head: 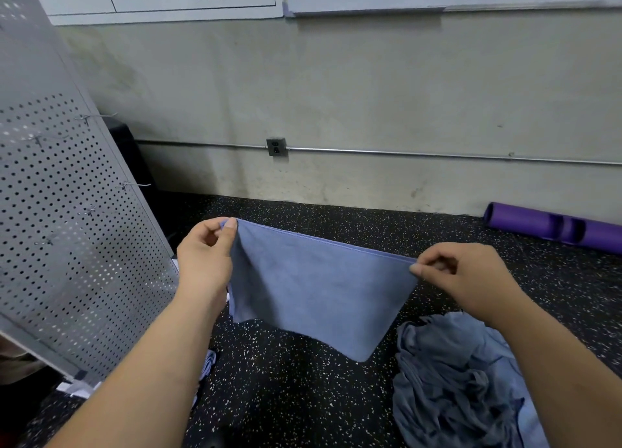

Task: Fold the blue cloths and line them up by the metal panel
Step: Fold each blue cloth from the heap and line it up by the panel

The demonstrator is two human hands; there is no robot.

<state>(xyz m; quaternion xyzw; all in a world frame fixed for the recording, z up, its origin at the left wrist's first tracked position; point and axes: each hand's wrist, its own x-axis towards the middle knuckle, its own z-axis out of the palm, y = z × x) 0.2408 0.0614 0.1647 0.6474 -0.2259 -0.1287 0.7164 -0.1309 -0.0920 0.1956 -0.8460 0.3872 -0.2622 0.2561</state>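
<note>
**A:** Head view, the only one we have. Where is the cloth?

**B:** The blue cloth (319, 286) hangs in the air over the speckled floor (303, 397), stretched between both hands. The left hand (205, 256) pinches the top left corner between thumb and forefinger. The right hand (461, 276) pinches the top right corner the same way. The hands are well apart and the top edge is taut.

**A:** What makes this fold come out well?

**B:** The top edge looks doubled, so I judge it is mid-fold. There is a slack drape just below the left hand, so pull that flat first. Then bring the two corners together with the seams matched, and check the lower corners before laying it down.

**A:** And where does it go?

**B:** By the metal panel (67, 212), which stands tilted on the left. Something blue shows near its foot, half hidden by the left forearm, and I cannot tell what it is. The heap of cloths (457, 380) lies on the right, so keep the hanging one off it.
</note>
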